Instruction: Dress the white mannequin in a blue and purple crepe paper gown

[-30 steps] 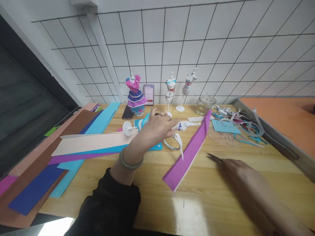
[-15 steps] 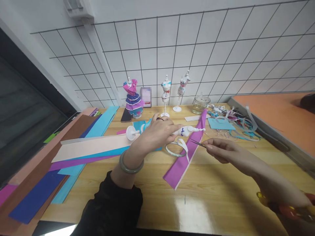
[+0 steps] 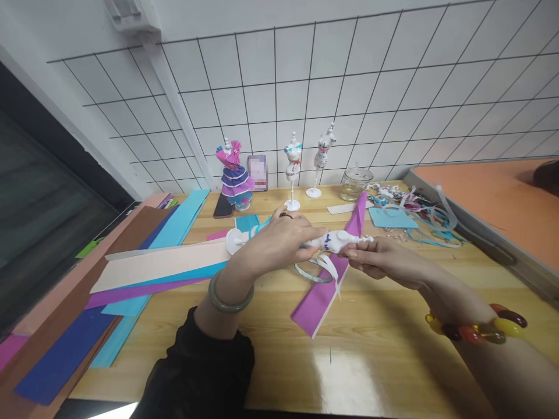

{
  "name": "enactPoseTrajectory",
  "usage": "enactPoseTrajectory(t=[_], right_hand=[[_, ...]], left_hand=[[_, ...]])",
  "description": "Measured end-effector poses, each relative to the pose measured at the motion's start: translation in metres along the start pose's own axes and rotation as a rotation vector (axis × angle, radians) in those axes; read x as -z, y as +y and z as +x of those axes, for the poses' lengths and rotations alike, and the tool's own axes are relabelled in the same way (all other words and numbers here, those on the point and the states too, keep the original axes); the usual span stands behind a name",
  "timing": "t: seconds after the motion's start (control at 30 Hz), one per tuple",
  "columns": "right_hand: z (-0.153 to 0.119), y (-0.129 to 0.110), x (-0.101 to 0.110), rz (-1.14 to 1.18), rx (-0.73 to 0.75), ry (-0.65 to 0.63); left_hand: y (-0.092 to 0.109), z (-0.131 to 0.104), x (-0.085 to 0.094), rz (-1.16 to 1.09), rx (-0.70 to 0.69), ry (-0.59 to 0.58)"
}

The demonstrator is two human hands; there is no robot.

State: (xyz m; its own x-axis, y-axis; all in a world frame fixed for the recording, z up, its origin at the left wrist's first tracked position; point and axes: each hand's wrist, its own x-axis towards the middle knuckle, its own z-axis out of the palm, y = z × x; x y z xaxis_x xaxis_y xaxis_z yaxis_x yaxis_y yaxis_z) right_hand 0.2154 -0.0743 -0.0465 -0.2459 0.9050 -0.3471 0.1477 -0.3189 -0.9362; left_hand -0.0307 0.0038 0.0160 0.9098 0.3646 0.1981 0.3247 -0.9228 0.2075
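My left hand point(image 3: 288, 233) is wrapped around a small white dress form point(image 3: 338, 240), held sideways with its round base point(image 3: 236, 241) to the left and its neck to the right. Turquoise strips circle its lower part and dark blue marks show on the body. Beside the neck end, my right hand point(image 3: 375, 256) is closed in a pinch; the tweezers seen in it a moment ago are mostly hidden now. Under the form lie a purple crepe paper strip point(image 3: 321, 305) and a roll of narrow white tape point(image 3: 313, 273) with a loose end.
Folded crepe paper point(image 3: 166, 262) in several colours covers the left side. At the back stand a dressed form point(image 3: 236, 177), two white dress forms point(image 3: 293, 169) point(image 3: 324, 157), a phone point(image 3: 257, 173) and a glass jar point(image 3: 356, 185). Ribbon scraps point(image 3: 419, 206) lie right, near an orange surface point(image 3: 484, 186).
My right hand has moved left and up, bringing the tweezers to the dress form's upper end. The form has shifted slightly right in my left hand.
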Motion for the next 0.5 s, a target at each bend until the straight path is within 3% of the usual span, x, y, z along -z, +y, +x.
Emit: enactPoseTrajectory(t=[0.5], right_hand=[[-0.0003,-0.0013,-0.0019,-0.039,0.012,-0.005]], left_hand=[[-0.0013,-0.0013,0.0013,-0.035,0.008,-0.04]])
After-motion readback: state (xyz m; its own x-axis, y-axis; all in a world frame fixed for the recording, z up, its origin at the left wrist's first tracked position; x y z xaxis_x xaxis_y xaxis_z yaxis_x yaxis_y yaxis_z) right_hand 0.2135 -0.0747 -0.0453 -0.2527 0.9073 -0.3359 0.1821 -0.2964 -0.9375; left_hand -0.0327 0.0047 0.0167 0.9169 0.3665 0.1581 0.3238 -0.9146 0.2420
